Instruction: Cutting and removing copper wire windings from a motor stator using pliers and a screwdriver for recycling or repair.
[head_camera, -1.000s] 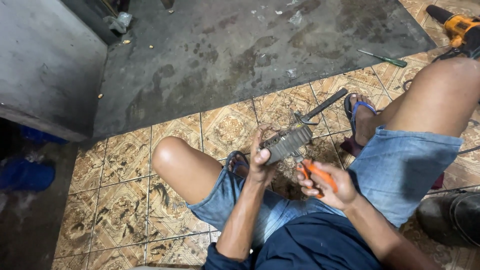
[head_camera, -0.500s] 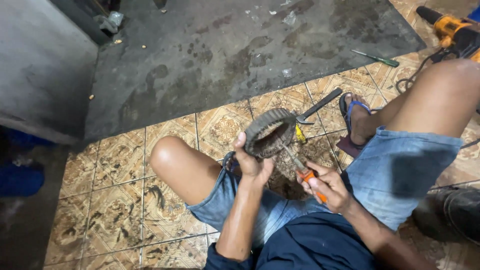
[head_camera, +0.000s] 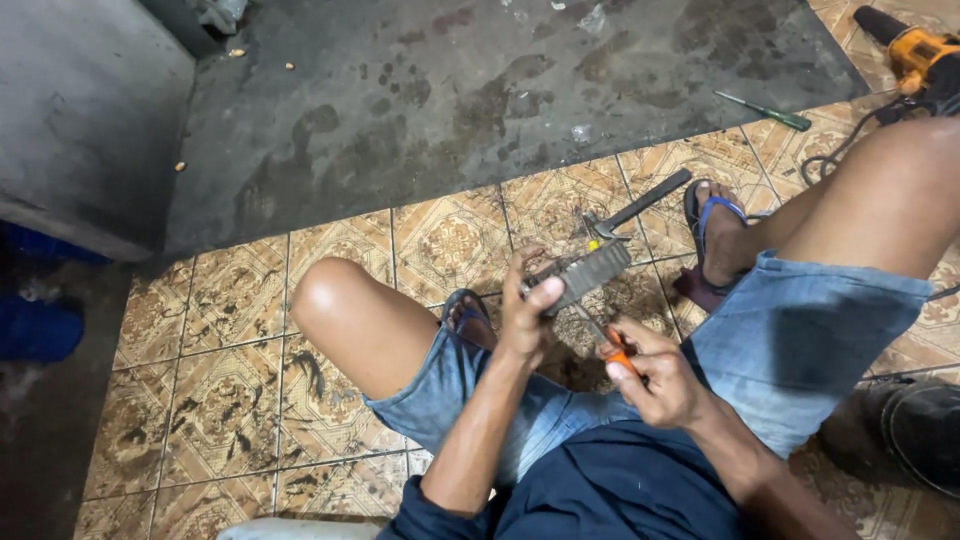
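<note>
Hands work above the tiled floor (head_camera: 240, 300): left hand (head_camera: 525, 315) closed around a grey metal part (head_camera: 585, 275), right hand (head_camera: 660, 380) closed around an orange-handled screwdriver (head_camera: 612, 345) touching it.

The person is wearing faded blue denim shorts (head_camera: 800, 330) with frayed, cut-off hems that are ending above the knees, and a dark navy top (head_camera: 600, 490) whose sleeve is reaching only to the upper arm. Forearms and legs are showing bare. Dark flip-flops with blue straps (head_camera: 715, 215) are covering both feet.
</note>
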